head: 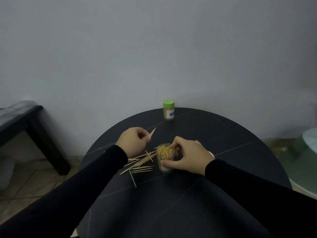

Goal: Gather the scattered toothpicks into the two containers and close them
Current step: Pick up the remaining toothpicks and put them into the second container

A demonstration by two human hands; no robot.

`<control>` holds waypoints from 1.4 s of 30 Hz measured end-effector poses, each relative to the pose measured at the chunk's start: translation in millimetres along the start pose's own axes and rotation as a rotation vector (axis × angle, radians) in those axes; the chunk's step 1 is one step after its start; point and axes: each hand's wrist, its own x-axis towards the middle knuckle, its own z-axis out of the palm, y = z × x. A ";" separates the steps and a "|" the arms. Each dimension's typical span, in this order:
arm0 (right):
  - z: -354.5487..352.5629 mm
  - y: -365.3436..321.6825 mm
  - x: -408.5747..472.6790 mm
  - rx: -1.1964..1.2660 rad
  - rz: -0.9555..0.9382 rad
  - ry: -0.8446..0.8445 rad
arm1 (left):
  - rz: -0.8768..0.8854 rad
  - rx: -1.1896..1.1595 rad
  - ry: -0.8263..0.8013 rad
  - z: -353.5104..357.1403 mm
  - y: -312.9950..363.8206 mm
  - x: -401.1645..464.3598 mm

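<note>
An open clear toothpick container (pixel 165 158) stands upright near the middle of the round dark table, lidless and packed full of pale wooden toothpicks standing on end, with a white label low on its side. Just to its left a loose heap of scattered toothpicks (pixel 139 163) lies flat on the tabletop, mostly fanned in one direction, a few crossing and one stray nearer the viewer. A second, closed toothpick container (pixel 169 109) with a green lid and a white-and-teal label stands upright at the far edge, well apart.
</note>
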 end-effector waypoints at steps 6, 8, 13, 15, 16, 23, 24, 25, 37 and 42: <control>-0.8 -2.4 -0.7 0.013 -0.001 0.013 | 0.089 -0.575 -0.022 0.4 14.3 -13.6; -0.8 -2.8 -1.4 0.010 -0.005 0.019 | 0.103 -0.557 -0.033 8.5 14.0 -17.2; 0.0 -2.1 -3.0 0.006 -0.012 0.034 | 0.196 -0.218 -0.026 18.8 -5.6 -18.8; -0.1 -1.0 -2.4 0.011 -0.008 0.029 | 0.295 -0.174 0.019 14.3 -7.8 -22.7; -0.2 -0.5 -1.8 0.016 -0.006 0.028 | 0.365 -0.145 0.027 10.4 -9.0 -25.1; -0.2 -0.3 -3.5 0.023 -0.022 0.035 | 0.829 0.403 0.027 9.2 -26.5 -30.6; -0.5 -0.6 -2.9 0.029 -0.023 0.031 | 0.855 0.399 0.072 9.3 -26.8 -30.1; -1.1 -1.3 -3.2 0.031 -0.022 0.029 | 0.885 0.390 0.119 9.0 -26.2 -29.6; -0.6 -4.1 -4.0 -0.044 0.015 0.049 | 0.265 0.471 -0.108 38.6 -26.2 12.1; -0.4 -3.8 -4.6 -0.035 0.026 0.056 | 0.204 0.403 -0.002 44.7 -13.8 25.6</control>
